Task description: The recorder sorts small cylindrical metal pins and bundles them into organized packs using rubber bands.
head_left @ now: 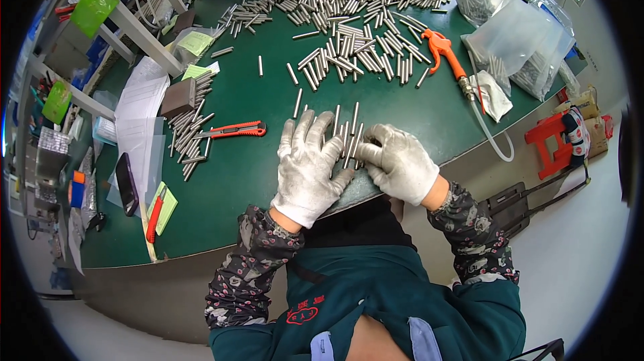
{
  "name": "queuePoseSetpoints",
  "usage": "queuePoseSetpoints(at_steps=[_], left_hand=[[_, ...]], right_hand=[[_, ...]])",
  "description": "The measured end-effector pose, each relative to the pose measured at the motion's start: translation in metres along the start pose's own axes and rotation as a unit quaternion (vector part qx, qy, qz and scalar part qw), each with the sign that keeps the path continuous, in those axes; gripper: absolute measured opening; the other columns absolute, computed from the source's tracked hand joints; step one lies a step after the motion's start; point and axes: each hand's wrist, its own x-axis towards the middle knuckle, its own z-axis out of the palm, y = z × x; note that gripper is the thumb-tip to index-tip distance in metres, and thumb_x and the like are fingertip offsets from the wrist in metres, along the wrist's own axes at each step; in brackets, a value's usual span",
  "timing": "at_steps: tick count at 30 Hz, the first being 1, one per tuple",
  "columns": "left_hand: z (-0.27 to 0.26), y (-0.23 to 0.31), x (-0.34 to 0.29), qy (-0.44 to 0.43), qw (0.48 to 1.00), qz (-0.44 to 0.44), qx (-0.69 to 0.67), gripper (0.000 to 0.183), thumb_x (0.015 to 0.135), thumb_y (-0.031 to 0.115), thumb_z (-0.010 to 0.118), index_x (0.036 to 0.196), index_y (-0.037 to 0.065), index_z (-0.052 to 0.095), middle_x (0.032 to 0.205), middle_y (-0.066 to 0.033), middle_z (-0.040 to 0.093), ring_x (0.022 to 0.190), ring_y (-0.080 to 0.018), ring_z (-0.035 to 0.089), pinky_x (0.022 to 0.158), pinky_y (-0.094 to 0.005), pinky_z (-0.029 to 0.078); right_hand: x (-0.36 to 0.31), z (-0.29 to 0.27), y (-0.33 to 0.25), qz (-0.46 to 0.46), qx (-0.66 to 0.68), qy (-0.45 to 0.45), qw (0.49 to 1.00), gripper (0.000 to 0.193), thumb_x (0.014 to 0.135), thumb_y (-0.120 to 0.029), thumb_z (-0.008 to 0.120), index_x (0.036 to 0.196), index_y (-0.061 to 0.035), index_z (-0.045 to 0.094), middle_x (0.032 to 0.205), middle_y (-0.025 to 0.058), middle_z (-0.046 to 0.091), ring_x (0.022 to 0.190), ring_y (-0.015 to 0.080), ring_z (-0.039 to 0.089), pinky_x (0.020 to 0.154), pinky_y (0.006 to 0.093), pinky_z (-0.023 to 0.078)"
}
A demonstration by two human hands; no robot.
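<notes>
At green desk's [215, 193] near edge, I'm watching white-gloved left hand [305, 173] and right hand [400, 163] flanking silver cylindrical metal rods [354, 117], can't tell either grip; orange air gun [444, 52] lying toward right edge.

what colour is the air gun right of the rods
Bright orange; the air gun shows best in the head view.

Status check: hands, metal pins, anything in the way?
Left hand and right hand gloved, flanking small cluster of metal pins. Larger pile beyond. Orange cutter off left, clear of both hands.
</notes>
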Motion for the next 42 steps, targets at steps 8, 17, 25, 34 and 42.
queuePoseSetpoints(at_steps=[8, 17, 25, 34, 42], left_hand=[[0.005, 0.010, 0.013, 0.001, 1.000, -0.005, 0.015, 0.036, 0.061, 0.027, 0.077, 0.088, 0.005, 0.066, 0.127, -0.0131, 0.050, 0.124, -0.0350, 0.039, 0.108, -0.0530, 0.022], [0.022, 0.013, 0.030, -0.022, 0.998, -0.019, 0.053, 0.032, 0.066, 0.028, 0.071, 0.086, 0.003, 0.069, 0.122, -0.0124, 0.054, 0.125, -0.0304, 0.040, 0.110, -0.0508, 0.018], [0.025, 0.016, 0.029, -0.110, 0.991, -0.039, 0.062, 0.064, 0.077, 0.034, 0.058, 0.131, 0.001, 0.046, 0.129, -0.0165, 0.048, 0.130, -0.0318, 0.035, 0.111, -0.0538, 0.016], [0.016, 0.023, 0.008, -0.115, 0.984, -0.082, 0.111, 0.042, 0.077, 0.031, 0.058, 0.109, 0.006, 0.066, 0.126, -0.0098, 0.052, 0.130, -0.0282, 0.035, 0.111, -0.0547, 0.014], [0.014, 0.017, 0.018, -0.068, 0.994, -0.082, 0.003, 0.028, 0.076, 0.026, 0.053, 0.088, 0.007, 0.069, 0.119, -0.0113, 0.057, 0.127, -0.0296, 0.039, 0.110, -0.0552, 0.013]], right_hand=[[-0.013, -0.009, 0.002, 0.097, -0.030, -0.016, 0.995, 0.014, 0.073, -0.009, 0.060, 0.086, -0.0058, 0.061, 0.087, 0.0120, 0.056, 0.083, 0.0308, 0.057, 0.071, 0.0408, 0.049], [-0.012, -0.023, 0.031, 0.088, -0.049, -0.039, 0.994, 0.026, 0.068, 0.002, 0.058, 0.092, -0.0075, 0.061, 0.084, 0.0104, 0.059, 0.084, 0.0322, 0.055, 0.073, 0.0414, 0.045], [0.007, -0.024, 0.019, -0.104, 0.007, -0.045, 0.994, 0.019, 0.063, 0.002, 0.062, 0.080, -0.0048, 0.056, 0.094, 0.0128, 0.058, 0.086, 0.0346, 0.054, 0.073, 0.0418, 0.043], [-0.006, -0.018, 0.022, -0.061, -0.004, -0.091, 0.994, 0.024, 0.060, 0.004, 0.062, 0.080, -0.0031, 0.051, 0.081, 0.0132, 0.053, 0.079, 0.0337, 0.050, 0.070, 0.0426, 0.041], [0.008, -0.004, -0.011, 0.195, -0.065, -0.012, 0.979, 0.028, 0.075, -0.014, 0.058, 0.103, -0.0083, 0.056, 0.079, 0.0164, 0.064, 0.075, 0.0364, 0.062, 0.066, 0.0443, 0.049]])
